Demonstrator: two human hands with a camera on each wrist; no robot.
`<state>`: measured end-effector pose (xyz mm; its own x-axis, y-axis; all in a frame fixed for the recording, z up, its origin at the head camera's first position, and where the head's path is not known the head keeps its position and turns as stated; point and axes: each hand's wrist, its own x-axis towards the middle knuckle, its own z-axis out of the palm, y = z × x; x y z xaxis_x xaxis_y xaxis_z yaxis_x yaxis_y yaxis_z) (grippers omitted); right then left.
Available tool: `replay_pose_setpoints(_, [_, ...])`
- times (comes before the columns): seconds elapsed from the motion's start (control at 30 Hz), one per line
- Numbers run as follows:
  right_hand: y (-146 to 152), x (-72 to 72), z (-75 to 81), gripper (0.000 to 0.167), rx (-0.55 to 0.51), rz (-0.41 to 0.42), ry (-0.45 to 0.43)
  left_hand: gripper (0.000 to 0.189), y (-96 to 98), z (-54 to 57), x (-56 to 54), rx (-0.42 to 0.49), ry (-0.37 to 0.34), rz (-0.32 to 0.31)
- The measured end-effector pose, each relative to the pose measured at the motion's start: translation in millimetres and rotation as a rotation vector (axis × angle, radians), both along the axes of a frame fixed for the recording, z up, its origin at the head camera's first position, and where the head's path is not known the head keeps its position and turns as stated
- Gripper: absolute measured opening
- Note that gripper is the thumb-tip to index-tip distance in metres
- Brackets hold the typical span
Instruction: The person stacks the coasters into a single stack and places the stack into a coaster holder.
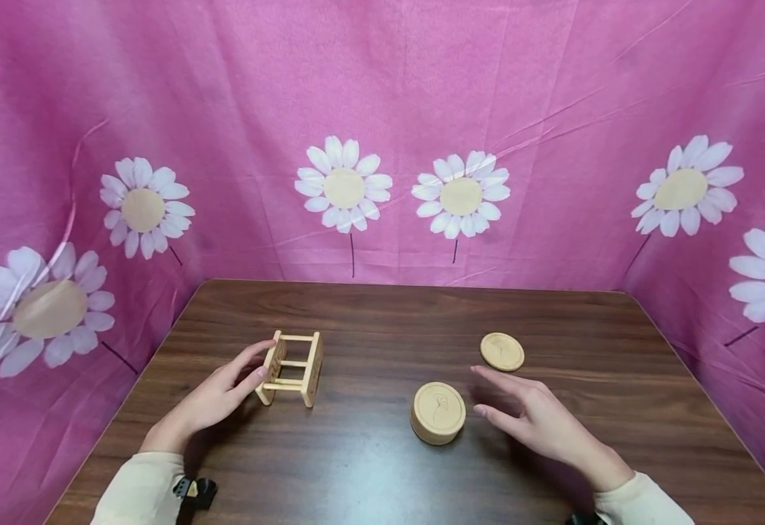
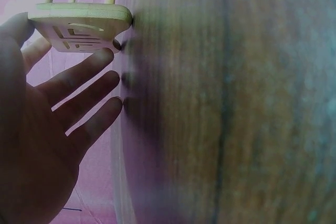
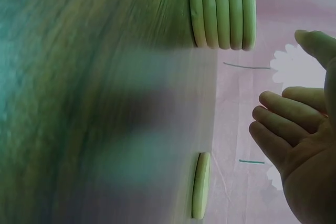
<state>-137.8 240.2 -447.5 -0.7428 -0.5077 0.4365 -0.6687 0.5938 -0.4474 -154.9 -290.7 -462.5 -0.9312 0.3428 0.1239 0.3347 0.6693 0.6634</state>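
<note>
On the left of the table stands a light wooden coaster holder [image 1: 293, 364], two cut-out side panels joined by thin rods. My left hand [image 1: 214, 394] is at its left panel, thumb and index fingertips at the wood, the other fingers spread and fairly straight below. In the left wrist view that panel [image 2: 79, 22] sits just above my fingers. A stack of several round wooden coasters [image 1: 438, 412] stands near the middle, the top one engraved with a leaf-like pattern. To its right my right hand [image 1: 546, 423] hovers with extended fingers, holding nothing.
A single wooden coaster [image 1: 502, 351] lies flat behind the stack, beyond my right fingertips. The dark wood-grain table [image 1: 369, 313] ends at a pink curtain [image 1: 402, 87] printed with white daisies, which surrounds its back and sides.
</note>
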Motion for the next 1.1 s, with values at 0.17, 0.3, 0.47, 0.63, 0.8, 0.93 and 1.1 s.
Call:
replay_pose_setpoints(0.17, [2, -2.5, 0.2, 0.061, 0.0, -0.012, 0.019, 0.049, -0.7, 0.1, 0.0, -0.007, -0.001, 0.0])
replay_pose_setpoints(0.3, [5, -6.5, -0.1, 0.062, 0.007, -0.022, 0.026, 0.049, -1.0, 0.7, 0.1, -0.011, -0.009, 0.004])
replay_pose_setpoints(0.47, [9, -12.5, -1.2, 0.064, 0.027, -0.047, 0.022, 0.049, -0.2, 0.5, -1.4, -0.008, -0.007, 0.005])
replay_pose_setpoints(0.63, [15, -16.5, -3.5, 0.065, 0.049, -0.088, 0.009, 0.049, -0.7, -0.4, -3.2, -0.01, 0.003, 0.002])
replay_pose_setpoints(0.8, [21, -18.8, -5.9, 0.066, 0.048, -0.106, 0.009, 0.049, -1.8, -0.6, -2.2, -0.016, -0.001, 0.005])
replay_pose_setpoints(0.93, [24, -19.3, -6.3, 0.064, 0.056, -0.129, -0.003, 0.049, -1.9, -1.4, -2.1, -0.016, 0.006, 0.004])
replay_pose_setpoints(1.1, [27, -20.4, -6.6, 0.064, 0.065, -0.156, -0.018, 0.049, -1.4, -1.9, -2.2, -0.02, 0.013, 0.003])
